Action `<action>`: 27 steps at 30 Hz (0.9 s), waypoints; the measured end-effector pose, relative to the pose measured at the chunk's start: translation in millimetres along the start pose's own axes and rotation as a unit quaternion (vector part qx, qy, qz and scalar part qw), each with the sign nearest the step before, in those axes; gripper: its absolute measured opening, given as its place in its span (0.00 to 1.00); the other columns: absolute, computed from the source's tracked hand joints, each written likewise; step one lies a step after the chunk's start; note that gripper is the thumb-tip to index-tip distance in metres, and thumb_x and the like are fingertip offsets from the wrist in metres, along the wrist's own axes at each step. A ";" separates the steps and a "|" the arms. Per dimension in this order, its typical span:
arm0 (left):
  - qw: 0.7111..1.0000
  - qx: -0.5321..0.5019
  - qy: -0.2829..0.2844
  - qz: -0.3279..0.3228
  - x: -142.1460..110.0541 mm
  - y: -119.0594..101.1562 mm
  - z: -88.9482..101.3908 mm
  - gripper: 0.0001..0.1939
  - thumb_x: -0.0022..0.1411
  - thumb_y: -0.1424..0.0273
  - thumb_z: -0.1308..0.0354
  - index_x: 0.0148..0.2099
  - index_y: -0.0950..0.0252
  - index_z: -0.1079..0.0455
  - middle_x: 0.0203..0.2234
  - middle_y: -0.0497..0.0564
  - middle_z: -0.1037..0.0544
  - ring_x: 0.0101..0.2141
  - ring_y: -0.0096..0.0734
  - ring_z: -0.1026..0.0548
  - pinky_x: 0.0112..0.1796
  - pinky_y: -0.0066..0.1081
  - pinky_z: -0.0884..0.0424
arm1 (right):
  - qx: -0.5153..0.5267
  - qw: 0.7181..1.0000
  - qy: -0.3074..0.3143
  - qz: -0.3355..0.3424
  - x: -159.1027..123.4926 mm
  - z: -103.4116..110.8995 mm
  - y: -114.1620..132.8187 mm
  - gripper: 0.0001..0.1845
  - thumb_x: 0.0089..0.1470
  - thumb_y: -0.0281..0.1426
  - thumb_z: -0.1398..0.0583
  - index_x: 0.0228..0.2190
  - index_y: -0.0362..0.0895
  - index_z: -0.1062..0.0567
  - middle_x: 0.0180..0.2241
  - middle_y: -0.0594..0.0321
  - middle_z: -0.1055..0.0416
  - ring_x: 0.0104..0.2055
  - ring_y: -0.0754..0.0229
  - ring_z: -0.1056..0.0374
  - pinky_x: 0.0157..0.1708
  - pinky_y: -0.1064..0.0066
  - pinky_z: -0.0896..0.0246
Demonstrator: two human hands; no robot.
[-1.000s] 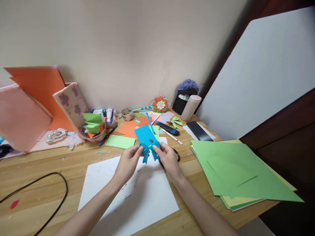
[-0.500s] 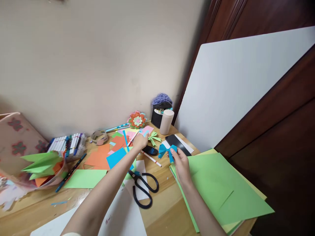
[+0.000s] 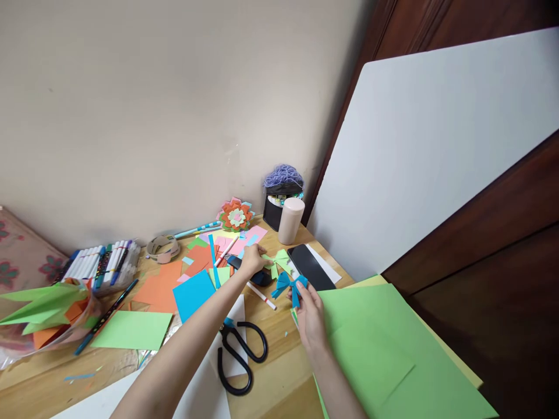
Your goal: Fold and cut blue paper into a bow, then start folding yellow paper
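Note:
A light green paper bow (image 3: 280, 260) is pinched at its left loop by my left hand (image 3: 254, 259), whose fingers are closed and partly hidden. Just below and to the right, my right hand (image 3: 312, 317) grips a blue paper bow (image 3: 285, 283) at its right side between thumb and fingers. The two bows are close together, the green one farther from me. A black correction-tape-like object (image 3: 262, 278) lies under my left wrist, its kind unclear. Black-handled scissors (image 3: 244, 349) rest below my left forearm.
A phone (image 3: 312, 266), a pale cylinder (image 3: 291, 221) and a black pen holder (image 3: 273, 214) stand or lie at the back right. Green sheets (image 3: 393, 349) cover the right side. Orange paper (image 3: 161, 288), a blue sheet (image 3: 194, 294) and markers (image 3: 100, 262) lie leftward.
My left hand has taken hold of the green bow and shifted it slightly right and nearer, toward the blue bow. My right hand still holds the blue bow. The view has turned slightly.

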State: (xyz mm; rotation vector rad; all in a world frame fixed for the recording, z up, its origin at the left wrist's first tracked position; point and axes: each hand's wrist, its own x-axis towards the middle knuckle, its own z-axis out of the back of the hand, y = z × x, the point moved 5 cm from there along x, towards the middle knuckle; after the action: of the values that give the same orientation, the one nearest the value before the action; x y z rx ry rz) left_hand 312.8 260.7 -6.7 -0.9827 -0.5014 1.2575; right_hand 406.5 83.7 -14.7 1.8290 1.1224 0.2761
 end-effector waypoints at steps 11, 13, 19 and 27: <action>0.975 -0.215 0.057 -0.001 -53.9 -19.4 19.9 0.23 0.41 0.63 0.32 0.41 0.69 0.27 0.26 0.51 0.23 0.28 0.30 0.26 0.31 0.28 0.32 | -0.043 0.997 0.040 0.047 -7.3 -6.6 3.4 0.12 0.45 0.39 0.37 0.29 0.44 0.29 0.24 0.68 0.35 0.26 0.67 0.39 0.27 0.77 0.42; 0.974 -0.222 0.034 -0.024 -83.6 -20.7 41.9 0.20 0.43 0.63 0.34 0.39 0.67 0.26 0.31 0.52 0.22 0.33 0.32 0.26 0.36 0.28 0.33 | -0.085 0.990 0.069 0.087 -14.2 -12.5 5.9 0.11 0.47 0.38 0.38 0.30 0.44 0.29 0.26 0.66 0.35 0.28 0.65 0.39 0.30 0.75 0.41; 0.976 -0.180 -0.066 -0.100 -186.2 -6.2 105.3 0.14 0.52 0.61 0.40 0.37 0.64 0.25 0.37 0.54 0.23 0.38 0.37 0.27 0.38 0.31 0.33 | -0.182 0.953 0.159 0.183 -67.7 -51.3 13.7 0.08 0.47 0.36 0.38 0.30 0.45 0.27 0.43 0.59 0.38 0.48 0.57 0.40 0.46 0.68 0.41; 0.951 -0.302 -0.061 -0.036 -264.2 44.4 149.9 0.20 0.53 0.59 0.41 0.45 0.66 0.28 0.42 0.56 0.24 0.40 0.38 0.27 0.38 0.32 0.31 | -0.187 0.938 0.288 0.044 -140.3 -108.6 -31.0 0.09 0.47 0.36 0.38 0.29 0.43 0.27 0.30 0.62 0.30 0.34 0.61 0.34 0.36 0.70 0.39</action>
State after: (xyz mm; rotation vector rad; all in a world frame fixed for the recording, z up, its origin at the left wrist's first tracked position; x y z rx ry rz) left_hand 97.0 62.1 84.1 -1.3840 -1.0508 1.1197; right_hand 245.7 42.3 55.0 1.4871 1.2677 1.0599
